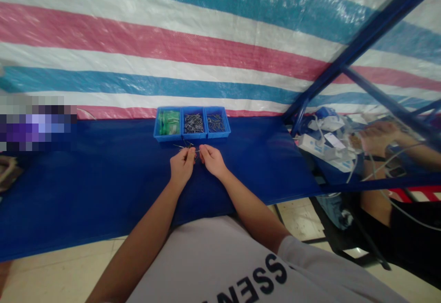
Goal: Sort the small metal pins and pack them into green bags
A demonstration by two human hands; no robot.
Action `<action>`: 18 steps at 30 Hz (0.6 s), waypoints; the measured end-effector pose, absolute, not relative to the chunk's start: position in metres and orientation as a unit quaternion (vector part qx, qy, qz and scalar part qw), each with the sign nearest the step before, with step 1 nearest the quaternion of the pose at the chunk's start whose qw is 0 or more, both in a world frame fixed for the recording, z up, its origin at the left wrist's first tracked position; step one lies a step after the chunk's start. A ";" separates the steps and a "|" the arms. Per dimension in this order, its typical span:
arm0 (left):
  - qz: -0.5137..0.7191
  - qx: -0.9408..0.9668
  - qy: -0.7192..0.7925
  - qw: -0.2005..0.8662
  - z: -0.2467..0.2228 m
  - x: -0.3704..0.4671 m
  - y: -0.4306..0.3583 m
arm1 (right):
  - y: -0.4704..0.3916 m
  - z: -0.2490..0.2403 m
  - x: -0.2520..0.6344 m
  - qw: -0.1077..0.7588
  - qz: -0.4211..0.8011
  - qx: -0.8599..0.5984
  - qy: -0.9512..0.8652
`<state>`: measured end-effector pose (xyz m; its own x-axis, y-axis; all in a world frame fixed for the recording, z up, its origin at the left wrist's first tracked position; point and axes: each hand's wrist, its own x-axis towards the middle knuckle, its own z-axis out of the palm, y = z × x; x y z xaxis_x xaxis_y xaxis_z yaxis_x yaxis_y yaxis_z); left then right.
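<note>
My left hand [182, 165] is closed over the blue table, its fingers pinching a small bunch of thin, dark, wire-like pieces [186, 143] that stick out past the fingertips. Close beside it, my right hand [212, 160] is also in a pinch. A thin shiny bit runs between the two sets of fingertips, too small to name. Just beyond both hands stands a blue three-part tray [167, 138]. Green packets [168, 122] fill its left compartment, many small metal pins or screws [194, 123] the middle one, and thinner metal pieces [216, 122] the right one.
A striped plastic sheet [206, 50] hangs behind the blue table [86, 179]. To the right are a blue metal frame [330, 59], a white power strip [325, 152] with cables, and another person's arm [382, 137]. A blurred purple patch [31, 128] lies at the left.
</note>
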<state>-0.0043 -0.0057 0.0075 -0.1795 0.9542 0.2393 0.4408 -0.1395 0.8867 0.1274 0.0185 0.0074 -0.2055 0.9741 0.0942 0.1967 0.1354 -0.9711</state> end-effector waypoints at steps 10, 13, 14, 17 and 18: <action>0.505 0.554 0.590 0.300 0.004 -0.003 -0.005 | 0.020 0.003 0.129 0.426 0.444 -0.480 -0.625; 0.481 0.584 0.597 0.267 0.007 -0.003 -0.006 | 0.020 0.004 0.129 0.429 0.441 -0.483 -0.623; 0.475 0.590 0.598 0.260 0.008 -0.004 -0.006 | 0.020 0.005 0.129 0.430 0.441 -0.480 -0.625; 0.471 0.596 0.596 0.261 0.009 -0.004 -0.007 | 0.019 0.007 0.129 0.431 0.446 -0.473 -0.626; 0.472 0.595 0.594 0.265 0.008 -0.004 -0.007 | 0.019 0.008 0.129 0.430 0.449 -0.473 -0.625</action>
